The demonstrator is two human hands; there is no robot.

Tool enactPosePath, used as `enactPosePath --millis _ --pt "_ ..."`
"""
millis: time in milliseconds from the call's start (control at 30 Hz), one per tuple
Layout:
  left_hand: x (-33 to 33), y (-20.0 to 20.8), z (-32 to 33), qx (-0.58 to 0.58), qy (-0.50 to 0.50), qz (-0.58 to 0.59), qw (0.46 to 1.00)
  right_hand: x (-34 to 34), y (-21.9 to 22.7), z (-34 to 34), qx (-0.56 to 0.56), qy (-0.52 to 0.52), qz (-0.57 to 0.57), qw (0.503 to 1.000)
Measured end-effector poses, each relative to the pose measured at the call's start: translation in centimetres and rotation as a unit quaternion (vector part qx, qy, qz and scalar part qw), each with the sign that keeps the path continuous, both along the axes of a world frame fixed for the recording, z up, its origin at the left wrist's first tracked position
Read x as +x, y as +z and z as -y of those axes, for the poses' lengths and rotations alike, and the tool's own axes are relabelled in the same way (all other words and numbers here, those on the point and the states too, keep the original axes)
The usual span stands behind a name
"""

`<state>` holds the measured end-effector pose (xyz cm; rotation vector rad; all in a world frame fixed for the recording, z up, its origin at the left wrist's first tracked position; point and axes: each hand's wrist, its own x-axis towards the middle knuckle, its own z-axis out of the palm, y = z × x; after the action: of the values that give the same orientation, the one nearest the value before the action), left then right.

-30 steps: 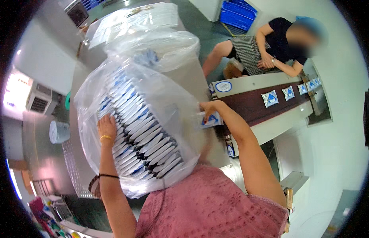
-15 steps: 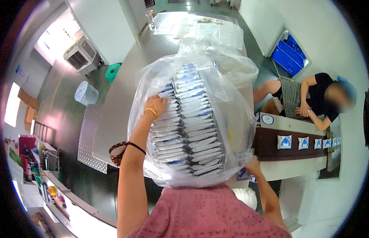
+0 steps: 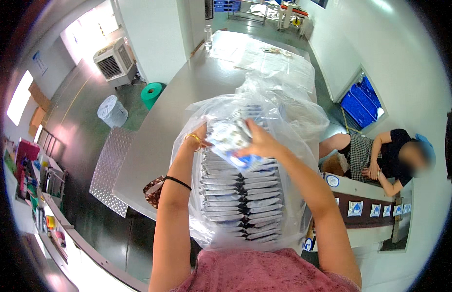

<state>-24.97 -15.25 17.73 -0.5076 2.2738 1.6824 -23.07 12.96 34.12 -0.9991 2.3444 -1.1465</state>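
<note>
A big clear plastic bag (image 3: 303, 146) stands open in front of me, holding two long rows of small silvery-white packets (image 3: 221, 197) stacked on edge. Over the far part of these rows, my right hand (image 3: 262, 141) grips white-and-blue packets (image 3: 230, 138), smeared by motion; how many, I cannot tell. My left hand (image 3: 199, 136) is at the left row, beside the gripped packets. Its fingers are mostly hidden behind them.
The bag rests on a metal table (image 3: 187, 87) with clear sheets (image 3: 274, 65) at its far end. At right, a brown conveyor belt (image 3: 367, 209) carries white-and-blue packets, and a co-worker (image 3: 391, 155) sits beside it. A green roll (image 3: 150, 95) and a bin (image 3: 112, 112) stand left.
My right hand has come from beside the conveyor at lower right to over the rows, bringing packets. My left hand stays by the left row. The whole view has shifted.
</note>
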Motion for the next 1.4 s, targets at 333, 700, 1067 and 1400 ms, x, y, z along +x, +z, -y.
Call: enactPosePath --millis 333,700,1067,1400 --pt "0.3 1.1 -0.2 0.046 0.171 -0.097 0.979 -5.2 -10.8 10.6 0.208 0.063 -0.305 0.927" --pt "1.7 3.7 -8.7 -0.516 -0.147 -0.104 0.837 -1.0 -9.3 4.3 0.383 0.142 -0.399 0.821" --pt "2.5 1.7 -9.7 -0.593 -0.137 -0.13 0.783 10.8 -12.0 -29.8 -0.1 -0.386 -0.051 0.915" --pt "2.6 2.1 -9.3 -0.597 -0.142 -0.081 0.785 30.8 -21.9 -29.9 0.079 -0.267 0.152 0.948"
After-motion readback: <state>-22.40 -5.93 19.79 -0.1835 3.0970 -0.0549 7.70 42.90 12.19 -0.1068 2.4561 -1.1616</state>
